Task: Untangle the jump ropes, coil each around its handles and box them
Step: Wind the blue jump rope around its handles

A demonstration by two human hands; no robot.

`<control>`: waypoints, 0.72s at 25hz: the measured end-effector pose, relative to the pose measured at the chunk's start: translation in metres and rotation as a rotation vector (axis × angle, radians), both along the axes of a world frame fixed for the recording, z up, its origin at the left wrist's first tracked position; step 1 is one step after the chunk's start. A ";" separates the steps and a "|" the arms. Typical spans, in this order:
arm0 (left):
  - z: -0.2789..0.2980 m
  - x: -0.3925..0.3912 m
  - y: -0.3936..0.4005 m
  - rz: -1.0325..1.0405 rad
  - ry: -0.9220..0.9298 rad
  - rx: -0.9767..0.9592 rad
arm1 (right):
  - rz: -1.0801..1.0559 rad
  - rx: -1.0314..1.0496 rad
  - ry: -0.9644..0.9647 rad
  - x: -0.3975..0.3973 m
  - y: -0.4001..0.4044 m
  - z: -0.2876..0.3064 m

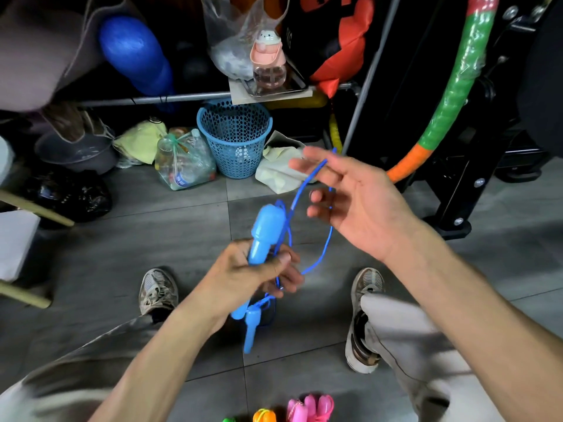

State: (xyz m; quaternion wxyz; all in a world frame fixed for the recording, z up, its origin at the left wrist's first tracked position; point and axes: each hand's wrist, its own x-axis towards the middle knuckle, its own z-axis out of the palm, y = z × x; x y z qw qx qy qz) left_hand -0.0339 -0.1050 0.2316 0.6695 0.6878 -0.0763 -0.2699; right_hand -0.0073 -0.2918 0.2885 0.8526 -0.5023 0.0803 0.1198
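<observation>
Left hand is closed round the two blue handles, one pointing up and far, the other hanging down near the floor between the shoes. Right hand is open, fingers spread and loosely curled, with the blue rope draped over its fingers and not pinched. From there a loop runs down and back to the left hand's thumb, where a few turns seem to lie against the handles.

I would judge this to be mid-coil, and the weak point is that slack loop: with nothing gripping it, the rope could slide off the right fingers and the turns spring loose. The lower handle also looks barely held and might swing free or drop.

Near the bottom edge, pink, orange and green handles lie on the floor. No box is in view.
</observation>
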 end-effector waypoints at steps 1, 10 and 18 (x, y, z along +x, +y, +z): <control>0.006 0.001 0.000 0.112 0.052 -0.133 | 0.092 -0.105 0.033 -0.001 -0.002 -0.003; 0.018 0.019 0.013 0.378 0.216 -0.457 | 0.511 -0.619 -0.078 -0.022 0.029 -0.036; 0.002 0.018 0.020 0.358 -0.010 -0.047 | -0.029 -0.019 0.089 0.007 -0.025 -0.009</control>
